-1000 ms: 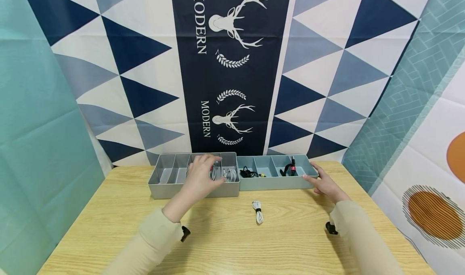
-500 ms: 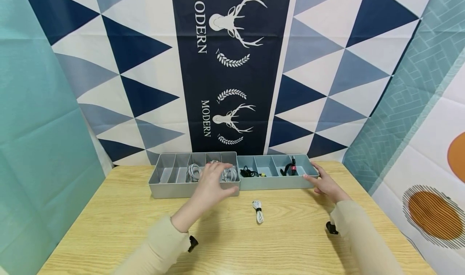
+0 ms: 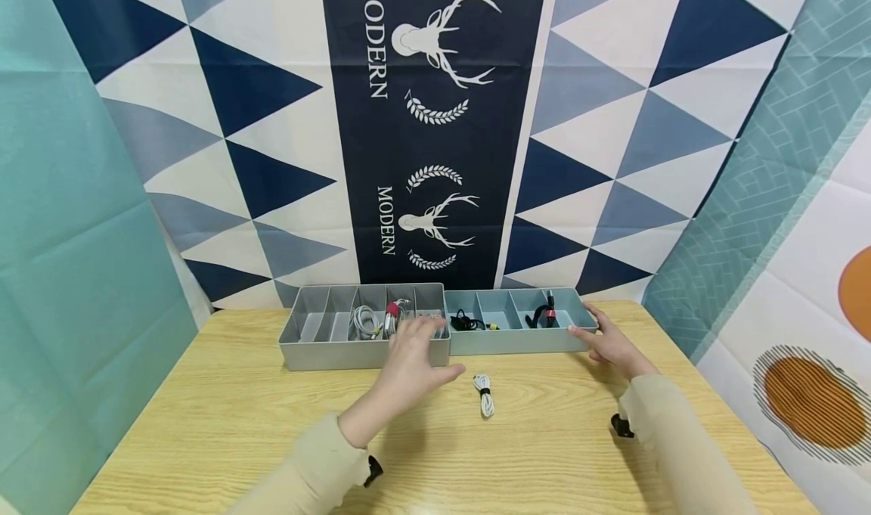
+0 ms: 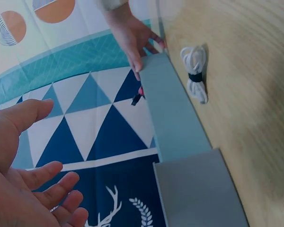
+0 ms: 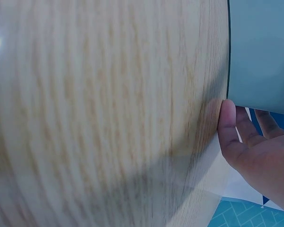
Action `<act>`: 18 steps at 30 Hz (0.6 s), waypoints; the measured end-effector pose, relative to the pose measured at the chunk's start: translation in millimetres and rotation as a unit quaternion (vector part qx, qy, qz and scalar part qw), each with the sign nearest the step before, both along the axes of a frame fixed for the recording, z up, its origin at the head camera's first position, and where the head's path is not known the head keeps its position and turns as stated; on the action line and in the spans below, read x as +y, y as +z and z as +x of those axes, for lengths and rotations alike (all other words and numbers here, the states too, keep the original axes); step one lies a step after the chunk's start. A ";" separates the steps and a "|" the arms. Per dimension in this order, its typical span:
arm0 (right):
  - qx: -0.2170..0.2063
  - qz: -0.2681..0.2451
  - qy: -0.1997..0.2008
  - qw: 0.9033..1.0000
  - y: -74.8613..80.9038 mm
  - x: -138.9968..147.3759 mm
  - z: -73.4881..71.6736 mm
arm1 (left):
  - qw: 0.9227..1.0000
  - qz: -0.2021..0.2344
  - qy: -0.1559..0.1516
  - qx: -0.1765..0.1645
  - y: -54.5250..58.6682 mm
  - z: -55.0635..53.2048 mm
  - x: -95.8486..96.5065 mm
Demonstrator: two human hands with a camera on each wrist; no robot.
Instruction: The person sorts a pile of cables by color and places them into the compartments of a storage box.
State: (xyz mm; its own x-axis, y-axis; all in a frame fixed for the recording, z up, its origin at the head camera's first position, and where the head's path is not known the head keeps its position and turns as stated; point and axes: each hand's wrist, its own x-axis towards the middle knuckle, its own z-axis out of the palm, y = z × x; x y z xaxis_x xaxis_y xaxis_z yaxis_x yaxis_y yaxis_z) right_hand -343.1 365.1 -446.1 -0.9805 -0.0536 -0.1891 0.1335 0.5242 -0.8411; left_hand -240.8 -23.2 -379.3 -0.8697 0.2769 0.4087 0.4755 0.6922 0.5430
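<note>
My left hand (image 3: 410, 360) hovers palm-down over the front of the grey divided box (image 3: 316, 356), fingers and thumb spread apart with nothing between them. In the left wrist view, the same hand (image 4: 28, 175) shows loosely extended fingers. Inside the grey box lie a coiled grey cable (image 3: 366, 321) and a cable with a red tie (image 3: 392, 312). My right hand (image 3: 612, 345) touches the right end of the light blue divided box (image 3: 517, 342), its fingertips against the corner. On the table, in front of the boxes, a white cable (image 3: 485, 398) lies bundled with a black tie.
The two boxes stand end to end at the back of the wooden table (image 3: 531, 462), before a patterned cloth backdrop (image 3: 435, 144). Black cables (image 3: 466, 321) and a black cable with a red tie (image 3: 548, 314) lie in the blue box's compartments.
My left hand has moved right and toward me, from over the grey box to its front edge, uncovering cables inside. The right hand stays at the blue box's end.
</note>
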 end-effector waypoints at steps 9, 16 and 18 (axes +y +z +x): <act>-0.003 0.000 -0.001 1.000 -1.3 0.8 -1.6 | 1.000 -0.010 -0.006 0.003 -14.0 -0.2 7.4; 0.000 0.009 -0.001 1.000 -2.7 2.4 -2.3 | 0.999 -0.023 -0.002 -0.022 -25.3 -0.2 13.0; 0.001 0.010 -0.001 1.000 -2.9 2.7 -2.4 | 0.999 -0.029 -0.002 -0.025 -28.6 0.3 14.4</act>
